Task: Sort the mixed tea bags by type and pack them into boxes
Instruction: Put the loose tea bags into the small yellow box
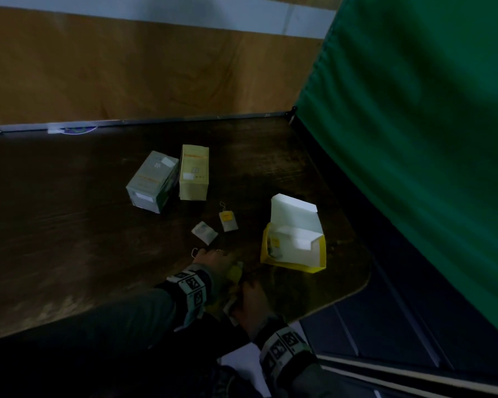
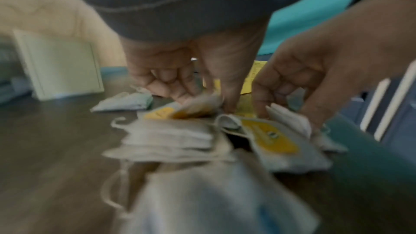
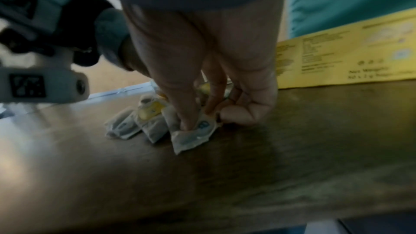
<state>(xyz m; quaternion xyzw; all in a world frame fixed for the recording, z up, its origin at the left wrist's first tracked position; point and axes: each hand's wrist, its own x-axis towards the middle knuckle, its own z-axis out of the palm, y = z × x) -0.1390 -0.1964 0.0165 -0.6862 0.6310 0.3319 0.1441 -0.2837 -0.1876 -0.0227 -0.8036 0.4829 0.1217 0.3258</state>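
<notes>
Both my hands work the heap of tea bags [image 2: 202,134] at the table's near edge: right hand [image 3: 216,84] pinching a blue-labelled bag [image 3: 193,134], left hand [image 2: 180,77] pinching a yellow-labelled one. The open yellow box [image 1: 293,248] sits beyond, toward the right edge, nearer my right.

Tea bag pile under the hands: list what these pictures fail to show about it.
- Count of bags in the pile: left wrist view is motion-blurred, and in the head view both hands cover it.
- Print on the yellow tag: blurred.
- What the left hand holds: smeared at the fingertips.
- Bags behind the right hand, right wrist view: hidden by the fingers.
- Contents of the yellow box: too dark and small.
</notes>
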